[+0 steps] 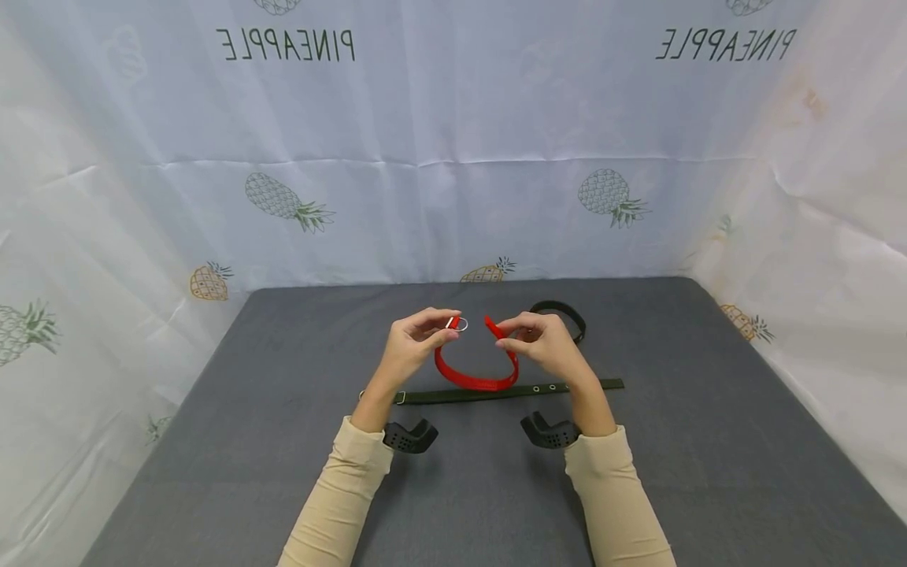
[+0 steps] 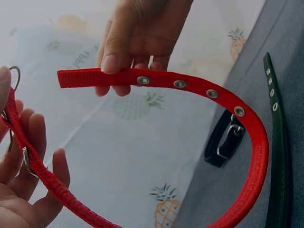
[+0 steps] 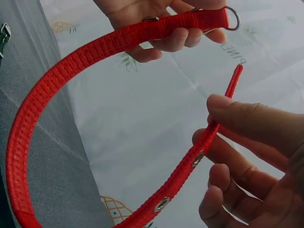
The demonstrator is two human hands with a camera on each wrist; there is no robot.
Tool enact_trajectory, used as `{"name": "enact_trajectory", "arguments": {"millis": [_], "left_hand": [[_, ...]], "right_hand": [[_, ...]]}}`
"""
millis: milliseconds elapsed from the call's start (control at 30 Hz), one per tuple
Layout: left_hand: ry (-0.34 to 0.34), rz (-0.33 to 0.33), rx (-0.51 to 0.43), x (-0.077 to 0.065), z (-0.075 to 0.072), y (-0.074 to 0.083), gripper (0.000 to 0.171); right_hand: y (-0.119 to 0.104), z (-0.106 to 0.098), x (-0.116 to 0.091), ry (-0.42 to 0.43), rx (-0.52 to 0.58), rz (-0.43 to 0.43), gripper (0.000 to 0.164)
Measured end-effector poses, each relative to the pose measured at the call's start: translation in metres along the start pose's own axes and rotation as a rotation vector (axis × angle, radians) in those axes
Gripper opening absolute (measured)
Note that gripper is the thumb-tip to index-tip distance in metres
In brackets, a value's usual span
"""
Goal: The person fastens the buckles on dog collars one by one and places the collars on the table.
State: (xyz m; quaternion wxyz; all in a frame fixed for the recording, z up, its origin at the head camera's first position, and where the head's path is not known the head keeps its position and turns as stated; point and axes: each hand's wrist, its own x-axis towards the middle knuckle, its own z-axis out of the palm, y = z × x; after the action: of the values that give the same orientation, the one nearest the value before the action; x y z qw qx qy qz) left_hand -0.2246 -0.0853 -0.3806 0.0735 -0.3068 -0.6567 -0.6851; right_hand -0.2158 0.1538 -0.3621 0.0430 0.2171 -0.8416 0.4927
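A red collar (image 1: pixel 476 383) hangs in a loop between both hands, above the table. My left hand (image 1: pixel 416 340) pinches its buckle end, where a metal ring (image 3: pixel 234 19) sticks out past the fingers. Near its free tip, my right hand (image 1: pixel 542 340) pinches the strap between thumb and fingers. Metal eyelets (image 2: pixel 179 84) run along that end in the left wrist view. The tip and the buckle end are apart, facing each other.
On the grey table (image 1: pixel 283 472) a dark green collar (image 1: pixel 453 396) lies stretched out below the hands. A black collar (image 1: pixel 577 319), curled in a loop, lies behind the right hand. A white pineapple-print curtain (image 1: pixel 439 220) surrounds the table's back and sides.
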Motion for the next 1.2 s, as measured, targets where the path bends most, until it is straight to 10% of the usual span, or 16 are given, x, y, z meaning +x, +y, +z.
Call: {"name": "enact_trajectory", "arguments": {"millis": [1200], "left_hand": [[-0.068, -0.023, 0.173, -0.003, 0.015, 0.004, 0.026]], "right_hand": [[-0.007, 0.007, -0.003, -0.02, 0.071, -0.145, 0.021]]}}
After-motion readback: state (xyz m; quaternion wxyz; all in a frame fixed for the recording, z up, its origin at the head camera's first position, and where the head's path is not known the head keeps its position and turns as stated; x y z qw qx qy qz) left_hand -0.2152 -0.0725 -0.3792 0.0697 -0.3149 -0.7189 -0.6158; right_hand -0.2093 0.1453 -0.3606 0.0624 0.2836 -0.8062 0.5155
